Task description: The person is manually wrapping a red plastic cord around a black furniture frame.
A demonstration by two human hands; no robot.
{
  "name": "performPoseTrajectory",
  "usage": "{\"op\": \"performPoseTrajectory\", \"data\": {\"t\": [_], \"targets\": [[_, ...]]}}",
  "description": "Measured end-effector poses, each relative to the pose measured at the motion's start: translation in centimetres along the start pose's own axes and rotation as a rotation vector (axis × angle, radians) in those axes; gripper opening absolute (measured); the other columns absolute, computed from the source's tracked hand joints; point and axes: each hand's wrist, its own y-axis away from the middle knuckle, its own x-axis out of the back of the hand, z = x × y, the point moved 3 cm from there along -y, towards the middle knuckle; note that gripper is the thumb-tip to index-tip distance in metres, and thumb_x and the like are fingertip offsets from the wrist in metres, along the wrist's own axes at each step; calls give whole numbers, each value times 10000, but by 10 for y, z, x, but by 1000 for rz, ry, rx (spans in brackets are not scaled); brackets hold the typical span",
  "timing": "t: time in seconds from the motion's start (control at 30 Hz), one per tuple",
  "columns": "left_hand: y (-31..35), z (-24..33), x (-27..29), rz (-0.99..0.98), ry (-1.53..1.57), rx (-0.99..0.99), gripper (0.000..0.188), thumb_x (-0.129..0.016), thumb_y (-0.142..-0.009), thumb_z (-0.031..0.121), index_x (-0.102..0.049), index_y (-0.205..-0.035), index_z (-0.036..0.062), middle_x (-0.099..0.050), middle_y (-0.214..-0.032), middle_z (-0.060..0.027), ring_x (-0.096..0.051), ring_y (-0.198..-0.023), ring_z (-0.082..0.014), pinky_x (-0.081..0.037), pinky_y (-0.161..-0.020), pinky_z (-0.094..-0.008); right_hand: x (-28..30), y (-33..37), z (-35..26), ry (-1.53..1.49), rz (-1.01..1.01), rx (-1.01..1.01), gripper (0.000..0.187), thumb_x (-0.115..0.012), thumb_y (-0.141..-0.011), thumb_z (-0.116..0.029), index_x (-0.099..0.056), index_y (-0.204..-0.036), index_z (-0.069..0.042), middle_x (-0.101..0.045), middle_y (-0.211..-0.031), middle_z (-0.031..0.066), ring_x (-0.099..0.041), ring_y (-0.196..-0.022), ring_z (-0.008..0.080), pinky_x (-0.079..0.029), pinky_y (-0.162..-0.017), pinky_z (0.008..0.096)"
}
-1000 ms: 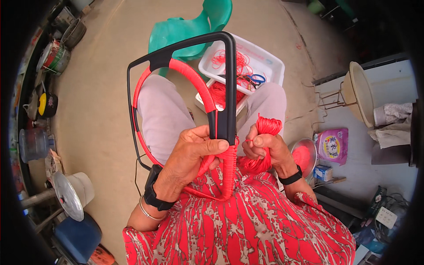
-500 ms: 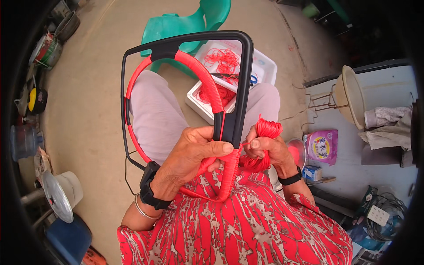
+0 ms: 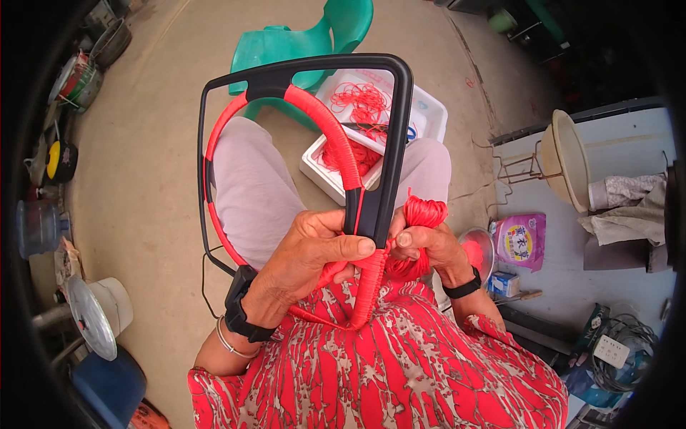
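The black frame [image 3: 392, 143], partly wrapped in red cord [image 3: 370, 289], is held above your legs [image 3: 254, 179]. Your left hand's grip [image 3: 304, 254] clasps its near right side; just right, your right hand's grip [image 3: 437, 247] grasps a red bundle [image 3: 426, 212]. Farther off sit white containers [image 3: 430, 114] and a green chair [image 3: 286, 53].

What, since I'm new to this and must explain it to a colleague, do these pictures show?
There is no machine here, just a person's bare left hand and right hand. One wide camera, worn on the head, looks down at them, so straight edges seem bent. The left hand grips a black frame partly wrapped in red cord. The right hand, close beside it, holds a bundle of that cord. In front, a white box and a white tray hold more, near a green chair.
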Motion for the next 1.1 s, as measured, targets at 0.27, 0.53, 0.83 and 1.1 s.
{"op": "performPoseTrajectory", "data": {"t": [0.27, 0.53, 0.83, 1.1], "targets": [[-2, 1, -4, 2, -18, 12, 218, -681, -821, 64, -634, -997, -55, -631, -788, -80, -520, -535, -81, -409, -424, -194, -6, -5, -4, 6, -46, 1, 183, -657, -822, -151, -592, -854, 16, -507, -602, 16, -445, -507, 78, -344, -480, 235], [2, 2, -4, 27, -52, 8, 215, -682, -817, 60, -631, -985, -63, -640, -799, -93, -518, -530, -89, -411, -441, -209, 0, -7, -2, 62, -117, 26, 209, -667, -813, -179, -593, -837, 15, -513, -607, 17, -447, -509, 79, -345, -480, 240], [5, 4, -10, 29, -57, -7, 213, -705, -810, 106, -654, -959, -38, -632, -817, -59, -498, -550, -50, -393, -438, -178, 3, -14, -2, 149, -179, 47, 235, -680, -808, -204, -598, -808, 17, -526, -611, 18, -451, -513, 67, -338, -472, 231], [7, 8, -13, 65, -71, 22, 188, -688, -814, 78, -642, -951, -41, -614, -808, -57, -498, -562, -71, -401, -441, -189, -3, -24, -10, 171, -258, 115, 247, -670, -827, -224, -602, -815, 13, -517, -598, 8, -446, -505, 72, -343, -476, 233]]}}
